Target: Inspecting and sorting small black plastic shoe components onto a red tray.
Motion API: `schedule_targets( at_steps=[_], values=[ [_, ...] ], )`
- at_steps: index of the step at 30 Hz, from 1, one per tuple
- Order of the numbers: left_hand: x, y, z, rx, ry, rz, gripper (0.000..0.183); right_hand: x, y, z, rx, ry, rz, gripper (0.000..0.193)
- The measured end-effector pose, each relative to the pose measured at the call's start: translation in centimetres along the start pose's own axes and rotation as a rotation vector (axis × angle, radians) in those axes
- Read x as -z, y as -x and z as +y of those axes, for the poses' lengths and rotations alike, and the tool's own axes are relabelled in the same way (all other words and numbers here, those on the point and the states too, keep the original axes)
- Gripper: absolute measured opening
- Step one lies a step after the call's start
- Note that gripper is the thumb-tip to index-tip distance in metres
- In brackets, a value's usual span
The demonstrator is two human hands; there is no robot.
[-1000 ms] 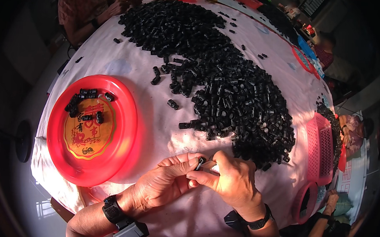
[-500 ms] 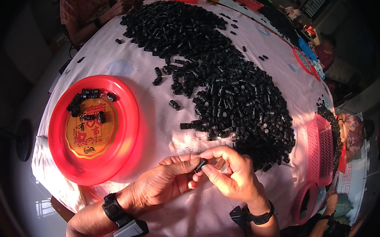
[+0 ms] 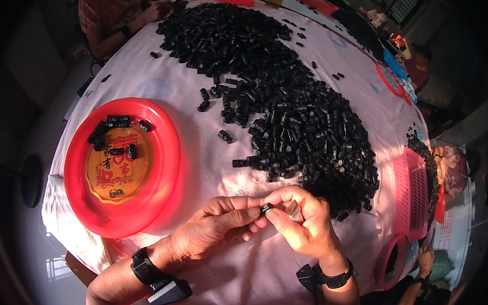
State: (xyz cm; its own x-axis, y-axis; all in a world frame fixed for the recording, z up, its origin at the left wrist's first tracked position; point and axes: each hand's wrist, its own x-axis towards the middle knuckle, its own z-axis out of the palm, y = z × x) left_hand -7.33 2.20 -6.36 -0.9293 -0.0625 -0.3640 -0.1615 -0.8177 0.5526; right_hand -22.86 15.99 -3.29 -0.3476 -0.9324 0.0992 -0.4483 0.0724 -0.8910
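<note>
Over the near part of the table, my left hand (image 3: 213,226) and my right hand (image 3: 309,226) meet, pinching a small black cylindrical plastic part (image 3: 265,209) between thumbs and fingertips. The fingers cover most of it. Something pale and translucent (image 3: 293,211) shows inside the curl of my right fingers; its kind is unclear. Just beyond my hands spreads a big heap of similar black plastic parts (image 3: 306,128). To the left stands a round red plate (image 3: 161,203) with a gold printed middle and several black parts (image 3: 113,124) at its far left.
A pale pink cloth (image 3: 200,150) covers the table. On the right are a pink perforated basket (image 3: 410,189) and a round pink basket (image 3: 384,270). Another person's arms (image 3: 126,33) are at the far left; a further person's arm (image 3: 426,261) shows at the lower right.
The black part has turned between my fingertips and shows less of its length. My fingers have drawn closer around it; both hands stay in nearly the same place.
</note>
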Motion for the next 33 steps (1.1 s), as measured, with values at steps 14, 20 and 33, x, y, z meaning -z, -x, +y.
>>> schedule_targets(
  at_steps=[14, 20, 33],
  values=[
    [0.1, -0.2, -0.1, 0.006, 0.103, -0.037, 0.028, -0.4, 0.3, 1.2, -0.046, -0.222, 0.048, 0.011],
    [-0.5, 0.8, 2.0, -0.342, 0.299, -0.127, 0.031, 3.3, 0.3, 2.1, -0.151, 0.598, 0.404, 0.019],
    [1.7, 4.7, 3.0, -0.328, 0.487, 0.102, 0.036, 3.2, 0.1, 2.9, -0.188, 0.932, 0.157, 0.023]
  ],
)
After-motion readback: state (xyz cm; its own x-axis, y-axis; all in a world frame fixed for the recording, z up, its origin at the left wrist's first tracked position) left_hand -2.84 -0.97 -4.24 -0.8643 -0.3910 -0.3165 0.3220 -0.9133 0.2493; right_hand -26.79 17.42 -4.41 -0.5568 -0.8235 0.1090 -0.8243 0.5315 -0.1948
